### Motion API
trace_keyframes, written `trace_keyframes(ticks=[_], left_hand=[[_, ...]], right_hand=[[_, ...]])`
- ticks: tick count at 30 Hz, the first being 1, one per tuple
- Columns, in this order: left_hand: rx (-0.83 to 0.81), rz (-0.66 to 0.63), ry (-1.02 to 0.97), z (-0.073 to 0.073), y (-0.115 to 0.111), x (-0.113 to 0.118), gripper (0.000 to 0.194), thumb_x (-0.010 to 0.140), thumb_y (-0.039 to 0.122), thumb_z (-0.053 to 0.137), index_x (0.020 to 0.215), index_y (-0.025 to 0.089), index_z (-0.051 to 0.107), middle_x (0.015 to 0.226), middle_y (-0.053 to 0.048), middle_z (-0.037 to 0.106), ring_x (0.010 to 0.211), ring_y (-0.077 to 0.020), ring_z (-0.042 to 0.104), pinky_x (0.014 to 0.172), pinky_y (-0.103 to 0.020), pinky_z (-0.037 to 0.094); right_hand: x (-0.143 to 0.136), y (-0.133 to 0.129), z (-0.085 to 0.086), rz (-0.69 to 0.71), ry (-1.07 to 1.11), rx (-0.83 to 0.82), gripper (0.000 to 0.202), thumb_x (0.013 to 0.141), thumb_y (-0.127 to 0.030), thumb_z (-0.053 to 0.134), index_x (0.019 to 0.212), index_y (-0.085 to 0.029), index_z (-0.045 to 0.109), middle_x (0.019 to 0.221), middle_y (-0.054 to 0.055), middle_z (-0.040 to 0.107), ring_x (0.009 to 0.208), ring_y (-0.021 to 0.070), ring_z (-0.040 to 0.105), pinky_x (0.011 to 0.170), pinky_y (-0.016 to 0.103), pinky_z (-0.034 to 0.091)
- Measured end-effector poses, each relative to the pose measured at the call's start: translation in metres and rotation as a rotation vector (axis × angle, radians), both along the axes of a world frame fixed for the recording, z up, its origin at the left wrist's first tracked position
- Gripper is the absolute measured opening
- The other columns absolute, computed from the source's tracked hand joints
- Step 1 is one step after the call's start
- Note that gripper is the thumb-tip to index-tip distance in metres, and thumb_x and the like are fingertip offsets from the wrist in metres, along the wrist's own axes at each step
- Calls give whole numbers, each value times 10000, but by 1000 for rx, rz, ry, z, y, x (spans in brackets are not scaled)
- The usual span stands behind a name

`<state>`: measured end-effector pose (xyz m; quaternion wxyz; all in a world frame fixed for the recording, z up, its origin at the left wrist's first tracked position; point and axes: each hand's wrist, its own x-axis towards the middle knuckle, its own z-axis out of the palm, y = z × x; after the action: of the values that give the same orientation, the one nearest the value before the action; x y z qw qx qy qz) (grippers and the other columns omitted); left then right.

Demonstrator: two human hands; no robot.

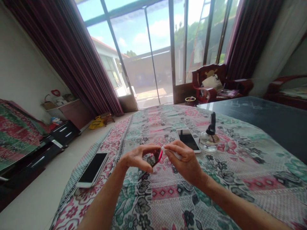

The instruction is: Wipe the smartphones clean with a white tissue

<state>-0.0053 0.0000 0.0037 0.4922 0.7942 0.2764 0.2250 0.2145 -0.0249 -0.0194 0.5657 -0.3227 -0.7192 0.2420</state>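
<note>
My left hand (137, 156) grips a thin phone with a red edge (160, 156) between thumb and fingers, holding it tilted above the patterned tablecloth (168, 204). My right hand (183, 159) pinches a small white wad, perhaps tissue or cloth (177, 155), and presses it against the phone's upper edge. Just beyond the right hand lies a white phone (188, 139) with a dark screen. Beside that phone stands a clear round spray bottle (209, 140) with a black top, some liquid inside. Another white phone (93, 169), or a stack of them, rests left of my left arm.
A dark glossy tabletop (251, 111) adjoins the cloth on the right. Behind it is a carved wooden chair (208, 83) with a bag on it. At the left are a black drawer cabinet (64, 131) and a yellow bag (96, 122) on the floor.
</note>
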Motion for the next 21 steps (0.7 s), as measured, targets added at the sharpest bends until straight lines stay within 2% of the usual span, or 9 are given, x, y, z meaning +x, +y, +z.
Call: trace_keyframes(ticks=[8, 12, 18, 21], left_hand=[[47, 46, 40, -6, 2, -2, 810, 543, 403, 828, 1265, 175, 542, 1232, -113, 539, 1141, -300, 498, 1010, -457, 380], [48, 48, 40, -4, 2, -2, 783, 565, 408, 810, 1265, 186, 540, 1224, -94, 547, 1121, -281, 511, 1019, -452, 372], [95, 73, 95, 1, -1, 2, 763, 557, 392, 813, 1251, 212, 553, 1213, -85, 557, 1124, -286, 502, 968, -442, 418], [88, 86, 77, 1, -1, 1, 781, 538, 390, 822, 1249, 206, 557, 1197, -85, 565, 1104, -280, 515, 983, -447, 404]], right_hand=[[0, 2, -4, -50, 10, -15, 148, 836, -238, 562, 880, -196, 697, 792, 35, 609, 742, 144, 576, 679, 303, 483], [-1, -1, -1, -5, -5, 6, 157, 834, -239, 562, 905, -201, 697, 782, 30, 606, 725, 140, 570, 665, 295, 484], [0, 0, -2, -73, -9, -12, 141, 833, -246, 567, 867, -200, 696, 787, 41, 613, 747, 154, 578, 692, 314, 490], [-2, -3, -2, -50, -12, 0, 145, 839, -246, 560, 880, -204, 692, 794, 40, 612, 746, 153, 579, 686, 314, 494]])
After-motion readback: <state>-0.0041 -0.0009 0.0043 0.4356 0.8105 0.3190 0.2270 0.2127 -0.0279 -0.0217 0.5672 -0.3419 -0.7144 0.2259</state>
